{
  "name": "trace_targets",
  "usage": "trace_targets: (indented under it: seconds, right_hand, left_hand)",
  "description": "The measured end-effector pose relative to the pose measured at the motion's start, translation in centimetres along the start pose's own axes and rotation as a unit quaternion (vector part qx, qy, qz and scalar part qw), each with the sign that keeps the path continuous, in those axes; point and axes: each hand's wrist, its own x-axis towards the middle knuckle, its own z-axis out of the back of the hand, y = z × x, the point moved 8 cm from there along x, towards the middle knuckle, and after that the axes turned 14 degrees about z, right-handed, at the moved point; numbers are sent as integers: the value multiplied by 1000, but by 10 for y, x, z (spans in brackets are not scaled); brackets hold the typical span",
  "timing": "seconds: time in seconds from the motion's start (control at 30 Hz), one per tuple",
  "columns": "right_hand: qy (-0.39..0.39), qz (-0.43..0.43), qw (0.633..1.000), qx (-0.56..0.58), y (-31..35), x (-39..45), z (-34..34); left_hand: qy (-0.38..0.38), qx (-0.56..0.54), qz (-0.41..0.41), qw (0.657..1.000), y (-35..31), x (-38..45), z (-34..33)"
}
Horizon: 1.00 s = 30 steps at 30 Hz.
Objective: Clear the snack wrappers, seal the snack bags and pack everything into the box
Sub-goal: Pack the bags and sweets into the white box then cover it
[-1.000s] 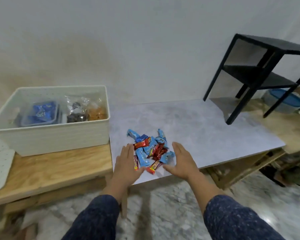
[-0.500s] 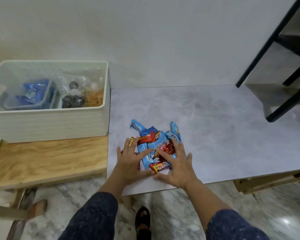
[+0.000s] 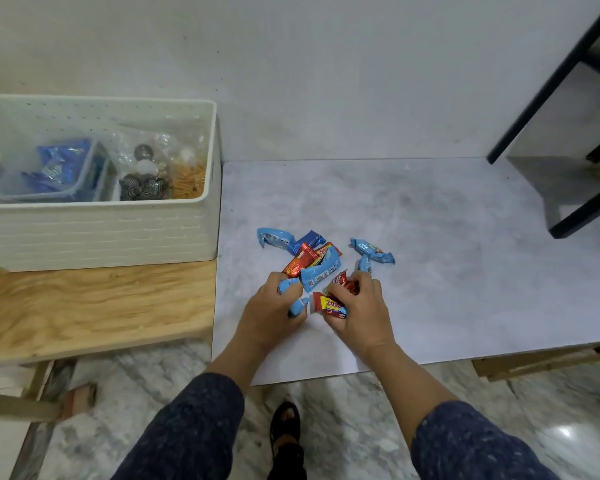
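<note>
A heap of blue and red snack wrappers (image 3: pixel 317 266) lies on the grey marbled board (image 3: pixel 430 237). My left hand (image 3: pixel 271 315) curls its fingers round blue wrappers at the heap's near left. My right hand (image 3: pixel 357 313) grips red and yellow wrappers at the near right. One blue wrapper (image 3: pixel 373 251) lies apart on the right, another (image 3: pixel 274 237) at the far left. The white box (image 3: pixel 97 233) stands to the left on the wooden table; inside it are a clear tub of blue packets (image 3: pixel 54 173) and clear snack bags (image 3: pixel 160 174).
A wooden table (image 3: pixel 94 306) carries the box, its near edge close to me. A black metal stand (image 3: pixel 575 109) occupies the board's far right corner. Marble floor and my sandalled foot (image 3: pixel 286 434) are below the board's front edge.
My hands went from lying flat beside the heap to closing their fingers on wrappers, bunching them toward me. The camera moved closer and tilted down.
</note>
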Motion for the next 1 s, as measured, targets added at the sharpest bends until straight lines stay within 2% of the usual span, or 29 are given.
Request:
trace_targets:
  seconds: [0.2,0.4,0.47,0.6,0.77,0.9,1.0]
  right_hand:
    - [-20,12,999,23,13,3,42]
    - [-70,61,995,24,66,67,133]
    - [-88,90,992,22,97,98,156]
    - [-92,148,984,37,165,157,166]
    - [-15,191,979,71,232,219,119]
    - [29,161,983,87,251,253,77]
    - [115,132,983,62,249,263,51]
  left_hand:
    - [2,-49,55,997,-3,-1,50]
    - [-132,-73,13,988,-16,37,180]
    - [-164,-62,26,984,-4,51,219]
    - [-172,-32,99,979,49,73,273]
    - [-99,-2,232,968,135,99,294]
    - [15,4,250,968,192,121,273]
    - [107,50,247,962,218,122,248]
